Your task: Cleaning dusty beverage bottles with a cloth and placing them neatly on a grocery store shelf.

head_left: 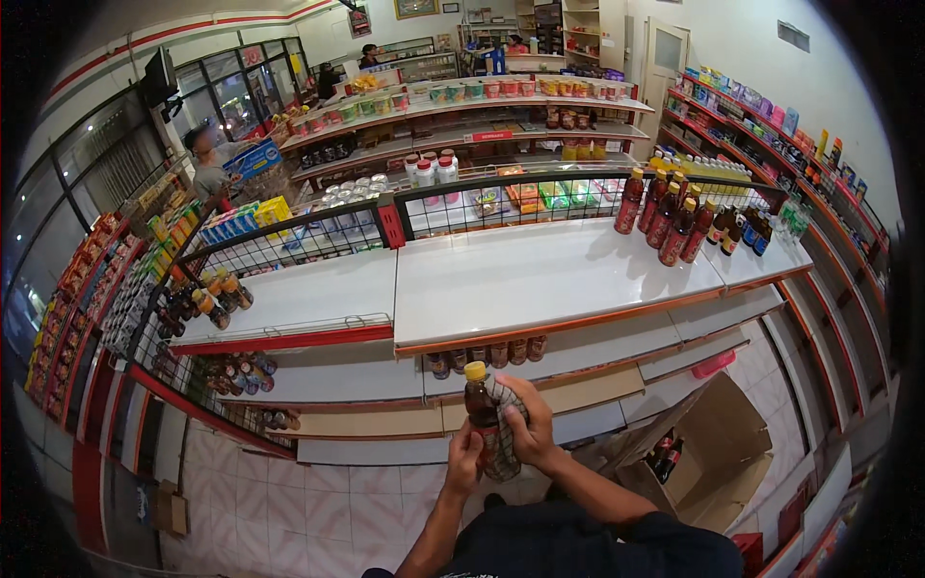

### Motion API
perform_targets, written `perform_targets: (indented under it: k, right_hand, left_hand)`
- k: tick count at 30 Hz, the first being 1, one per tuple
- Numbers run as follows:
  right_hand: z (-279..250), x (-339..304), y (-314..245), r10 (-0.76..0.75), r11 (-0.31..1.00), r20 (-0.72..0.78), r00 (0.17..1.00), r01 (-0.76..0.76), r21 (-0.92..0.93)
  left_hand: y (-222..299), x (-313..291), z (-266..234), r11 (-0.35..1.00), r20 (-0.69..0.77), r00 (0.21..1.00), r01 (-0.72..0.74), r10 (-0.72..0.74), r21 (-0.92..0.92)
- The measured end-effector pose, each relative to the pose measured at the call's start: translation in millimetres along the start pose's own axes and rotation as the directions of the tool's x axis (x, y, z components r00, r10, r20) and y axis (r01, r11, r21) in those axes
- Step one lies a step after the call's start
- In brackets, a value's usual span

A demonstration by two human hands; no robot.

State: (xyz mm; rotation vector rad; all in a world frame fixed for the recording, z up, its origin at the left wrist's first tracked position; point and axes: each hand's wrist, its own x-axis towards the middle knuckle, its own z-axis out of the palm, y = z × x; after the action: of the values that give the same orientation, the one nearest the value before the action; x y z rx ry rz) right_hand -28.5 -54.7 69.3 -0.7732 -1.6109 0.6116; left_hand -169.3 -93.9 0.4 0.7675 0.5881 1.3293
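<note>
A dark drink bottle (479, 398) with a yellow cap stands nearly upright between my hands, in front of the shelves. My left hand (464, 460) is closed around its lower left side. On the other side, my right hand (527, 424) presses a grey checked cloth (505, 453) against the bottle, with the fingers bent over the cloth. Part of the bottle's label is hidden by the cloth and fingers. On the white top shelf (520, 284) stands a group of dark red bottles with yellow caps (663, 222), upright near its right end.
An opened cardboard box (718, 453) with dark bottles (665, 453) inside sits on the floor at my right. Small bottles (740, 234) line the shelf's right end; others (207, 299) stand at its left. A black wire rail (540, 202) edges the back. Another person (207, 159) holds a blue carton far left.
</note>
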Motion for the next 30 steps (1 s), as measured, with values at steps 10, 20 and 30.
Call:
perform_targets:
  k: [10,20,30]
  right_hand:
    - [23,-62,2,0.052,0.996,0.238,0.970,-0.033,-0.084]
    - [-25,8,0,0.057,0.998,0.002,0.998,-0.057,-0.009]
    - [-54,3,25,0.155,0.985,-0.095,0.983,-0.146,0.097]
  left_hand:
    - [11,27,-5,0.956,-0.268,0.933,-0.181,0.241,0.231]
    - [8,28,18,0.978,0.064,0.998,0.009,-0.023,0.208]
    - [16,90,48,0.963,-0.028,0.963,-0.268,0.267,-0.024]
